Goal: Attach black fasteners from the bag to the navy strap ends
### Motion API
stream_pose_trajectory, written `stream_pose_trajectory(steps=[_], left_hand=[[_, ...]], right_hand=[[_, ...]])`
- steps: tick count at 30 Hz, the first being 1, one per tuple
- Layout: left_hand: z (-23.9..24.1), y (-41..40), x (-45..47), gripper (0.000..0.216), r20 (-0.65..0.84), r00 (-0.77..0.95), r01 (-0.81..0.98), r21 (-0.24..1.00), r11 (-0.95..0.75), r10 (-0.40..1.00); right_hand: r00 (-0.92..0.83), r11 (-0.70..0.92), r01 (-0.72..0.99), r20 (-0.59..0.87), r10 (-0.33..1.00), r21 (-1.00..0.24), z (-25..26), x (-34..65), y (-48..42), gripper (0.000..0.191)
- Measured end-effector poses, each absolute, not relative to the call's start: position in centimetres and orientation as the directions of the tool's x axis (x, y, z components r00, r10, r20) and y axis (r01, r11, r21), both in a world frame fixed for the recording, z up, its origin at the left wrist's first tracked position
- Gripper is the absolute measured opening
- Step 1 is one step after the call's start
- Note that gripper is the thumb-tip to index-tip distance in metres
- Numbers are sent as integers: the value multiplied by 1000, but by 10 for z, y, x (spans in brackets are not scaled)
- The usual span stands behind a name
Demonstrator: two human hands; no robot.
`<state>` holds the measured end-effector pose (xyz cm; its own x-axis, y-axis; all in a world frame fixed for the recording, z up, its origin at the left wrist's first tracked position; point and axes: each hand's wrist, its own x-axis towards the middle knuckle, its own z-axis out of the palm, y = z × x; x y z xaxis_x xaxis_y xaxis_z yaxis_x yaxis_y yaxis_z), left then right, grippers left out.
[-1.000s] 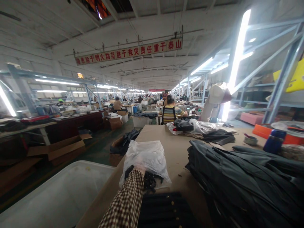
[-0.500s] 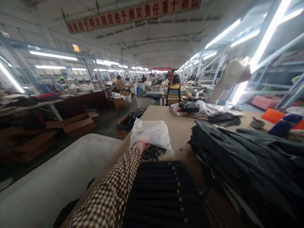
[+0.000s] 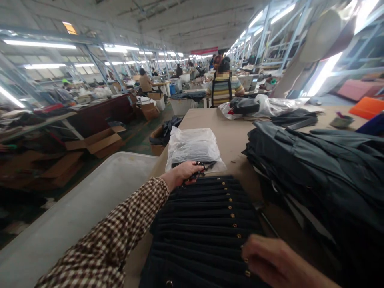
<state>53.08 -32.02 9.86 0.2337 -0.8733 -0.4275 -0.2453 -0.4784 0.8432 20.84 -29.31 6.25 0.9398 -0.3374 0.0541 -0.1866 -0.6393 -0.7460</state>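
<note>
Within left hand (image 3: 185, 171), half-hidden dark pieces (image 3: 197, 175).

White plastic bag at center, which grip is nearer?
Left. The left grip is at the near edge of the bag; the right grip is farther back, by gold fittings.

Garment workshop: cloth pile (image 3: 300, 168), tube lights (image 3: 40, 43), apparently worktables (image 3: 55, 119).

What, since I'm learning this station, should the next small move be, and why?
Probably bring the left hand, with its small dark pieces, over the folded dark fabric toward the right hand. It grips them at the near edge of the plastic bag, while the right hand, blurred, is by the row of gold-coloured fittings.
</note>
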Motion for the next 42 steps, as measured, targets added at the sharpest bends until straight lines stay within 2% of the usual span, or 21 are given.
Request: stream_pose_trajectory(steps=[3, 7, 13, 18, 22, 26, 30, 34, 36, 39, 42], left_hand=[[106, -300, 507, 24, -448, 151, -181, 864, -470, -881], [109, -289, 483, 26, -424, 83, -50, 902, -429, -902], [116, -292, 478, 17, -385, 113, 31, 923, -384, -916], [118, -302, 486, 10, -385, 181, 105, 922, -372, -905], [113, -309, 486, 10, -409, 132, 140, 909, -392, -903], [111, -315, 487, 9, -423, 67, 135, 901, -412, -904], [109, -322, 493, 10, -422, 97, -107, 896, -431, -901], [103, -338, 497, 7, -404, 203, -327, 831, -450, -892], [98, -349, 497, 8, -401, 233, -432, 774, -464, -886], [89, -367, 497, 9, -418, 249, -578, 660, -480, -874], [82, -381, 496, 10, -446, 253, -682, 547, -486, -858]], right_hand=[[836, -470, -93, 188, -516, -878, 69, 247, -329, 15], [736, -266, 67, 227, -638, -962, 66, 308, -368, 41], [754, -168, 114, 196, -627, -979, 68, 342, -391, 34], [706, -120, 185, 217, -674, -975, 79, 341, -409, 28], [753, -35, 208, 183, -633, -978, 80, 341, -419, 29], [770, -23, 182, 157, -618, -983, 71, 342, -424, 28], [766, -22, 159, 138, -628, -987, 58, 344, -431, 25], [803, -144, -160, -44, -594, -977, 44, 352, -445, 20], [809, -218, -300, -127, -574, -929, 37, 356, -455, 17], [810, -309, -402, -177, -560, -862, 31, 361, -468, 14], [803, -418, -484, -202, -560, -769, 31, 363, -475, 18]])
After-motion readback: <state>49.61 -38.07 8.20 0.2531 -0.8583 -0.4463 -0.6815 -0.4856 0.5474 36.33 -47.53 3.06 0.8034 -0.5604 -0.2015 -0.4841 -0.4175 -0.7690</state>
